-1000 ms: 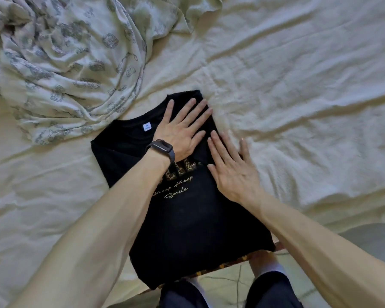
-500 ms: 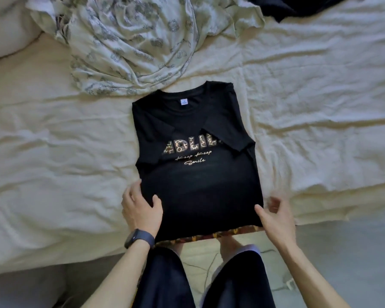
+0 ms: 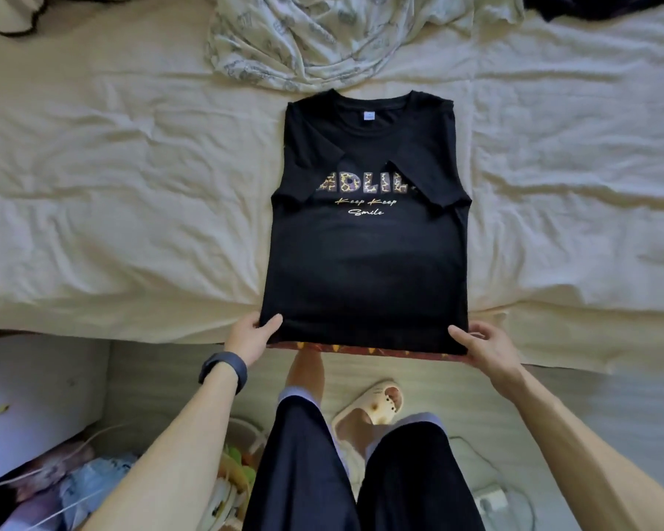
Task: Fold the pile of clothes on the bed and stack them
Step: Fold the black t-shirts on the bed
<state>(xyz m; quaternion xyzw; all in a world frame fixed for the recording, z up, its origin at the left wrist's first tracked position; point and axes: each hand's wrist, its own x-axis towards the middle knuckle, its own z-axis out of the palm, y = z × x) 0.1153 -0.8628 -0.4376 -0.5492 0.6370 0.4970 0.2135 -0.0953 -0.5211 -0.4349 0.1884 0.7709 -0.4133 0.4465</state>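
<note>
In the middle of the frame a black T-shirt [image 3: 367, 262] lies flat on the bed [image 3: 131, 185], sleeves folded inward, collar toward the top; the left hand [image 3: 252, 337] pinches its lower left corner, thumb on top; the right hand [image 3: 485, 348] grips the lower right corner at the hem; a crumpled patterned cloth [image 3: 322, 36] lies just above the collar; a dark garment [image 3: 598, 5] sits at the upper right.

Black T-shirt [image 3: 365, 262], centre of frame: chest print partly covered by the folded-in sleeves, visible letters "ADLIL" in leopard-pattern capitals. Below it, gold script "Keep Keep", then white script "Smile". Small neck tag [image 3: 368, 116] near the collar, upper centre: unreadable.
</note>
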